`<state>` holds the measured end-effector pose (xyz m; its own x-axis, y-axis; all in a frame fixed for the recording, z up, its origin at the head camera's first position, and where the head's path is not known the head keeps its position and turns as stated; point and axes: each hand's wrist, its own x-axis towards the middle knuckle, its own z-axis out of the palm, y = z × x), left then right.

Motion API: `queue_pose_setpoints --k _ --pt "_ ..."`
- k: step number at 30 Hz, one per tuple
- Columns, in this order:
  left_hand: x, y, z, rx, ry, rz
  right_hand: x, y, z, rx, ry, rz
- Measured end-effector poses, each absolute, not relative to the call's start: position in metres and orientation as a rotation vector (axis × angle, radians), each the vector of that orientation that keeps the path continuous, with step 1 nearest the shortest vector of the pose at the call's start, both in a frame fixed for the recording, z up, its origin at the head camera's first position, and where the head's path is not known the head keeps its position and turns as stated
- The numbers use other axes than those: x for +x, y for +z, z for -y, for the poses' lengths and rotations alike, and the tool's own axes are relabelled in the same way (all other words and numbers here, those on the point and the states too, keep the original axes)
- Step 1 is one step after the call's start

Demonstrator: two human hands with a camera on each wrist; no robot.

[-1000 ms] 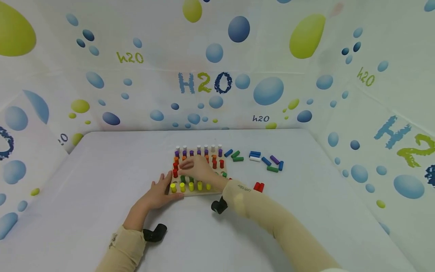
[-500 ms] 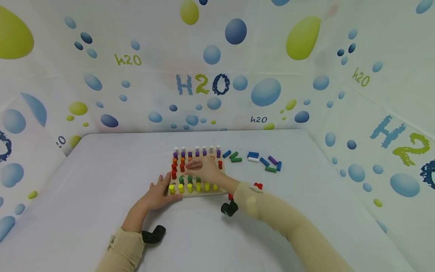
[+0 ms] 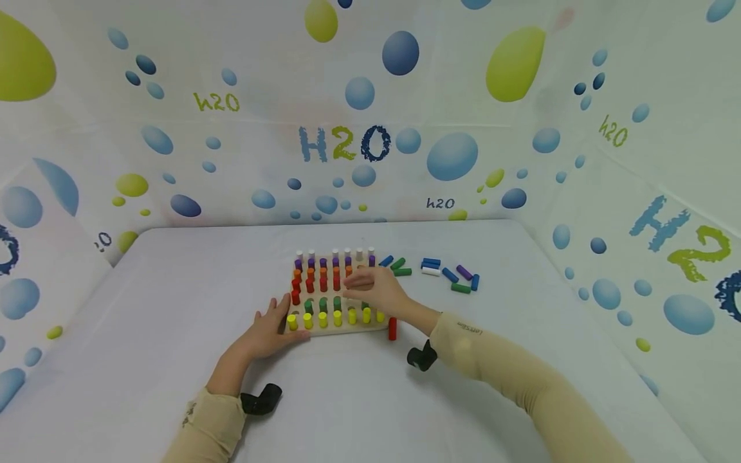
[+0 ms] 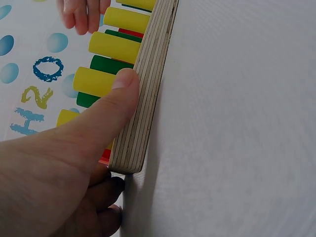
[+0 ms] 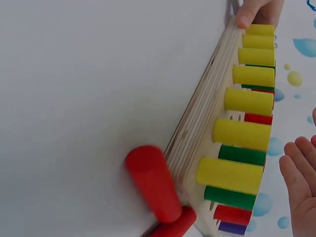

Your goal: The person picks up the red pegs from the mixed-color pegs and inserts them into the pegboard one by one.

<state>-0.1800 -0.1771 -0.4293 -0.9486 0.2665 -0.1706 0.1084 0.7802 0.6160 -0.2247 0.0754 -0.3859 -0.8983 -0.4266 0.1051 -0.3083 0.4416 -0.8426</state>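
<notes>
Remotely, I'm touching the board's (image 4: 150,69) corner, left grip (image 3: 265,331) spread.
My right grip (image 3: 383,293) is hanging over pegs (image 3: 336,281), loosely extended, visibly empty.

A pegboard (image 3: 347,330) lies near the middle of a counter (image 3: 336,411), with upright pegs (image 3: 338,318) standing in rows across it from front edge to back. The person's left grip (image 3: 263,334) touches the board's front left corner. The right grip (image 3: 381,288) is over the board's right half. One loose peg (image 3: 392,328) lies just beside the front right corner; scattered pegs (image 3: 461,289) lie farther back, right of the board. A backdrop (image 3: 260,148) rises behind the counter.
</notes>
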Motion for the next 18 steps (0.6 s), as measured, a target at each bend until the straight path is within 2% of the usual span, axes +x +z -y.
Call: queue_pose_setpoints --k 18 --pt "-0.18 -0.427 0.176 0.285 0.891 -2.717 -0.213 -0.387 -0.122 -0.532 -1.47 -2.582"
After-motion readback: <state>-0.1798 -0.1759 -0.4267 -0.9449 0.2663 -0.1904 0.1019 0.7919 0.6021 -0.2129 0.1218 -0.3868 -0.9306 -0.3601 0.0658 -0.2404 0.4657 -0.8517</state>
